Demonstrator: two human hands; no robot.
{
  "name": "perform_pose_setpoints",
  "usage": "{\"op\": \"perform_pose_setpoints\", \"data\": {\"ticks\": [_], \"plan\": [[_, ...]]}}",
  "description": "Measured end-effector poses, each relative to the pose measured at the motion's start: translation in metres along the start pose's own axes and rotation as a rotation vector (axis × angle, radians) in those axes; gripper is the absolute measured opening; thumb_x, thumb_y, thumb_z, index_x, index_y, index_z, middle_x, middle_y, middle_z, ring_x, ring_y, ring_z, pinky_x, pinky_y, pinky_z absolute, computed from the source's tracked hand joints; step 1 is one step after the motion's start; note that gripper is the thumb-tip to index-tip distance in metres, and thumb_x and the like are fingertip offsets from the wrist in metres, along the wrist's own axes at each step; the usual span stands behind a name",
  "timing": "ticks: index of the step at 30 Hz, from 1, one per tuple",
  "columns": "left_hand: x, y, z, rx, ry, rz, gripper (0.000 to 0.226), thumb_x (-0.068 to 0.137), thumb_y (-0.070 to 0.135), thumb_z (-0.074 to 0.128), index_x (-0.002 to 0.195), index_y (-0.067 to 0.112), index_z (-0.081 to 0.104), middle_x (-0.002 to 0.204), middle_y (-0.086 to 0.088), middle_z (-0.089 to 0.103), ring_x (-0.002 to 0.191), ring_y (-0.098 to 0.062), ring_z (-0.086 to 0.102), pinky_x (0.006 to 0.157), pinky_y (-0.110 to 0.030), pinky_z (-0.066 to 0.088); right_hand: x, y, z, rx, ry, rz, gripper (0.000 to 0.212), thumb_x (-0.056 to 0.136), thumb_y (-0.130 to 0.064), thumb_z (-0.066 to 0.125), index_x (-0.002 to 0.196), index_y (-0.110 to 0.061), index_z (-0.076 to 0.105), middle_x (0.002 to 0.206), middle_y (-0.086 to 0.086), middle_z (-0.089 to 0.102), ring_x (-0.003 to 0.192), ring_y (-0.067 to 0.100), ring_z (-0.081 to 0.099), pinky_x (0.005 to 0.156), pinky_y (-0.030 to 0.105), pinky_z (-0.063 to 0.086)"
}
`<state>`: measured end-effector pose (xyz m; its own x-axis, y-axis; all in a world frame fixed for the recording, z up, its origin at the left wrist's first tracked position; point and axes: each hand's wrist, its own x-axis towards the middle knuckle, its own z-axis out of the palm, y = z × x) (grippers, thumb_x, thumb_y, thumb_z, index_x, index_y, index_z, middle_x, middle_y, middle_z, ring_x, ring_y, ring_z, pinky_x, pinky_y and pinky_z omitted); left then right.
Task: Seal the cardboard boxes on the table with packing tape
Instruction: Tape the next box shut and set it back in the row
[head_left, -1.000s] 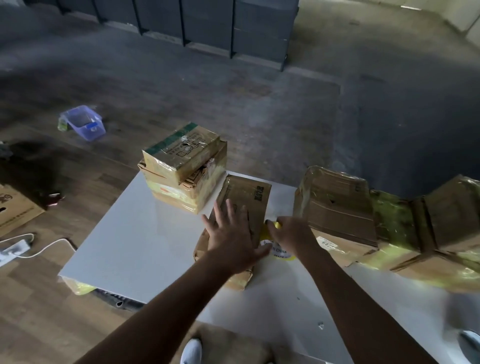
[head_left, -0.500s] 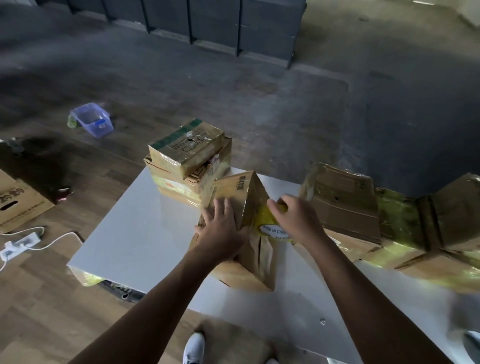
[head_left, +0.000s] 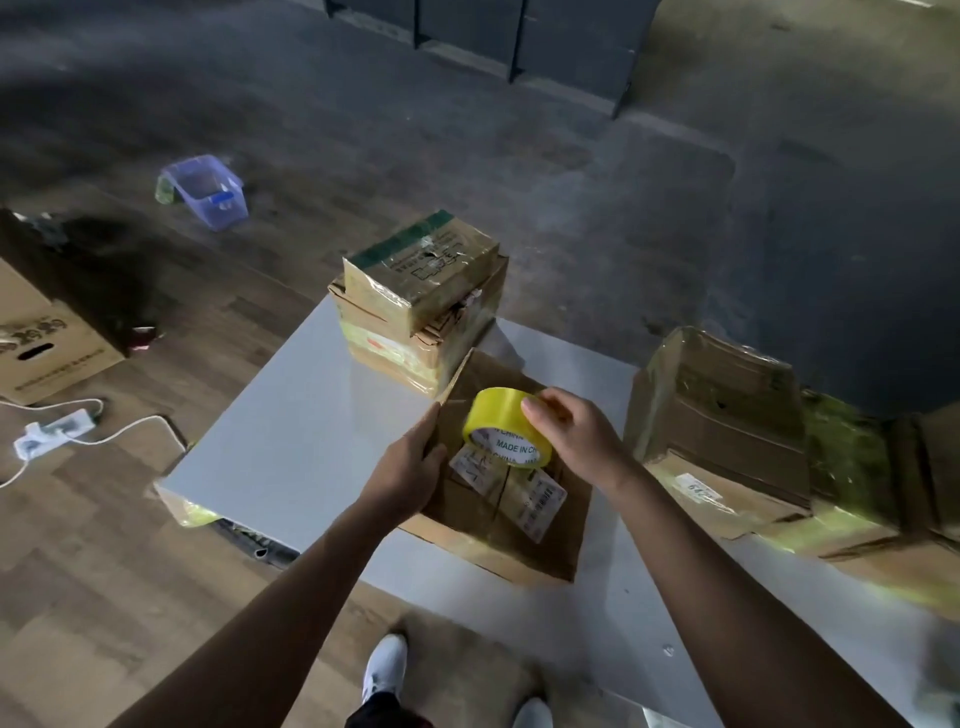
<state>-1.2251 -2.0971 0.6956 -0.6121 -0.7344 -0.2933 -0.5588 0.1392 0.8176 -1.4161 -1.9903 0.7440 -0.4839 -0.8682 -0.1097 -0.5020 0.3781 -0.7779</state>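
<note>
A flat-sided cardboard box (head_left: 519, 525) with a white shipping label lies at the middle of the white table (head_left: 291, 441), its left edge raised. My left hand (head_left: 410, 470) grips that raised left edge, thumb on the inner face. My right hand (head_left: 571, 434) holds a roll of yellow packing tape (head_left: 501, 423) just above the box's top face, fingers curled over the roll. Two taped boxes (head_left: 421, 306) are stacked at the table's far edge.
A row of taped cardboard boxes (head_left: 727, 421) fills the right side of the table. On the wood floor at left lie a large cardboard box (head_left: 47, 338), a white power strip (head_left: 52, 431) with cable and a purple plastic bin (head_left: 208, 189). My shoes (head_left: 384, 670) show below.
The box was lifted on edge and turned over, and now lies with its labelled face up. My right hand raised the tape roll over it; my left hand moved to the box's left edge.
</note>
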Motion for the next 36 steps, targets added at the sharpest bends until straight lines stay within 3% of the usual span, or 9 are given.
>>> {"op": "perform_pose_setpoints", "data": {"ticks": [3,6,9,13,15,18,22,26,36], "plan": [[0.001,-0.012,0.001,0.144,-0.025,0.147,0.067,0.093,0.006,0.039,0.149,0.040,0.027,0.152,0.001,0.038,0.130,-0.026,0.046,0.105,-0.040,0.043,0.008,0.002,0.020,-0.005,-0.085,0.104,0.042,0.087,-0.065,0.048,0.103,-0.027,0.055,0.092,-0.007,0.059,0.086,0.007,0.056,0.063,0.015,0.038],[0.009,-0.022,0.008,0.318,-0.084,0.198,0.066,0.099,0.029,0.047,0.154,0.034,0.011,0.163,0.005,0.005,0.142,-0.026,0.032,0.108,-0.043,0.041,0.014,0.001,0.035,0.138,-0.163,0.247,0.053,0.091,-0.054,0.050,0.131,-0.019,0.043,0.105,-0.004,0.050,0.092,0.006,0.049,0.061,0.012,0.034],[0.014,-0.033,0.017,0.494,-0.068,0.246,0.074,0.099,0.045,0.040,0.153,0.033,-0.008,0.159,0.013,-0.013,0.149,-0.022,0.005,0.116,-0.042,0.024,0.013,0.002,0.038,0.136,-0.120,0.230,0.039,0.091,-0.050,0.051,0.105,-0.014,0.057,0.085,0.002,0.055,0.076,0.013,0.053,0.054,0.024,0.041],[0.016,-0.044,0.022,0.674,-0.063,0.237,0.073,0.096,0.060,0.024,0.151,0.032,-0.014,0.158,0.012,-0.016,0.149,-0.026,0.000,0.119,-0.046,0.015,0.013,-0.005,0.043,0.218,-0.124,0.295,0.043,0.090,-0.047,0.056,0.114,-0.012,0.050,0.090,0.000,0.052,0.073,0.004,0.049,0.047,0.001,0.037],[0.017,-0.044,0.022,0.737,-0.067,0.234,0.070,0.095,0.061,0.016,0.152,0.033,-0.014,0.156,0.012,-0.019,0.149,-0.028,-0.001,0.119,-0.050,0.011,0.014,-0.008,0.038,0.038,-0.104,0.263,0.042,0.090,-0.051,0.057,0.107,-0.012,0.056,0.090,0.001,0.057,0.072,0.006,0.051,0.046,0.009,0.040],[0.016,-0.044,0.023,0.781,-0.061,0.246,0.067,0.095,0.060,0.013,0.148,0.035,-0.020,0.153,0.011,-0.022,0.149,-0.029,-0.005,0.119,-0.053,0.006,0.010,0.004,0.007,-0.325,0.020,0.153,0.049,0.087,-0.055,0.056,0.059,-0.016,0.053,0.054,-0.005,0.050,0.054,0.011,0.049,0.048,0.023,0.034],[0.019,-0.032,0.025,0.912,-0.066,0.251,0.069,0.097,0.056,0.016,0.150,0.027,-0.018,0.158,0.002,-0.019,0.147,-0.034,-0.013,0.116,-0.059,-0.003,-0.003,0.024,-0.013,-0.479,0.037,0.175,0.054,0.086,-0.062,0.048,0.060,-0.015,0.050,0.055,-0.002,0.053,0.056,0.018,0.054,0.052,0.027,0.038],[0.016,-0.010,0.047,0.875,-0.061,0.383,0.076,0.097,0.056,0.026,0.153,0.020,-0.010,0.161,-0.005,-0.013,0.145,-0.026,-0.020,0.117,-0.050,-0.011,-0.002,0.021,-0.003,-0.428,0.142,0.114,0.051,0.092,-0.053,0.045,0.053,-0.022,0.041,0.051,-0.007,0.045,0.053,0.015,0.049,0.047,0.024,0.030],[0.014,-0.022,0.054,0.902,-0.145,0.433,0.096,0.081,0.082,0.008,0.151,0.021,-0.019,0.158,0.001,-0.020,0.145,-0.017,-0.024,0.118,-0.040,-0.015,-0.030,0.057,-0.015,0.132,0.009,0.141,0.035,0.085,-0.064,0.047,0.064,-0.044,0.066,0.053,-0.019,0.058,0.053,-0.008,0.051,0.052,0.013,0.037]]}}
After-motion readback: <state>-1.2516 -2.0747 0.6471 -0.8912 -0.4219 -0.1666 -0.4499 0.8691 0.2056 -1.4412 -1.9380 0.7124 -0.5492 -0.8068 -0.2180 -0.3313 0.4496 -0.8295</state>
